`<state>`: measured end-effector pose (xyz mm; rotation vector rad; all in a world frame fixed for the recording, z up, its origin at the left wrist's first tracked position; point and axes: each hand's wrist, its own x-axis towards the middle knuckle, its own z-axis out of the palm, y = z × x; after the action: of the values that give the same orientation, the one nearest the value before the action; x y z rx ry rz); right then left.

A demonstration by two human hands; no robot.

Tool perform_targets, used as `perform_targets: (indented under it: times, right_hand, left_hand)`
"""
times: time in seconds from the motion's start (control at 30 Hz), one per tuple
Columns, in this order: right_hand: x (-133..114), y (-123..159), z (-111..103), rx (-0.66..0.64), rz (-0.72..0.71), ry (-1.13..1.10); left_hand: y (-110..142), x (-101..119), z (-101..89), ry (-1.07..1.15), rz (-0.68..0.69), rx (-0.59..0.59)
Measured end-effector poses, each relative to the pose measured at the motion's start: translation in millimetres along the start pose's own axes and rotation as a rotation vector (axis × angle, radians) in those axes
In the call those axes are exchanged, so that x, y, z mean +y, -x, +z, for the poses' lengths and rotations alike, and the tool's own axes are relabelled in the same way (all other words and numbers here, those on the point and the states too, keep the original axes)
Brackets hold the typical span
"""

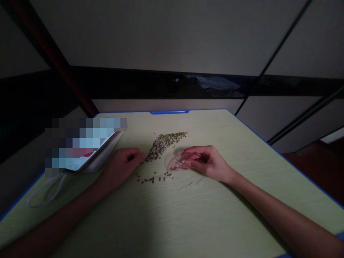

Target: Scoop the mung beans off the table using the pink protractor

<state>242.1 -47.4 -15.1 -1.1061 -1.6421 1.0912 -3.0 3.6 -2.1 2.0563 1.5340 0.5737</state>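
On the pale green table (172,215) lies a slanting pile of mixed small grains (161,143), some dark green like mung beans and some pale. My left hand (125,161) rests at the pile's lower left end. Its fingers are curled and thumb and forefinger come together at the tips; anything pinched there is too small to make out. My right hand (208,161), right of the pile, is closed on a clear and red plastic piece (176,162), low over the tabletop. Several loose green beans (153,179) lie scattered in a row in front of the pile.
A lit phone (88,154), partly blurred out, leans on a pale stand at the left, and a white strap (45,195) loops beside it. Blue edging (169,112) borders the table. Light cabinet panels (161,36) rise right behind it.
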Motion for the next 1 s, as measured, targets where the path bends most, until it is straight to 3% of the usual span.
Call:
perform_targets:
  times: [0.27, 1.0]
  right_hand:
    - [0.5, 4.3, -8.0, -0.038, 0.045, -0.155]
    - [3.2, 8.7, -17.2, -0.142, 0.032, -0.126]
  left_hand:
    - [0.9, 3.4, -0.2, -0.019, -0.005, 0.014]
    - [0.4, 1.2, 0.9, -0.010, 0.018, 0.025]
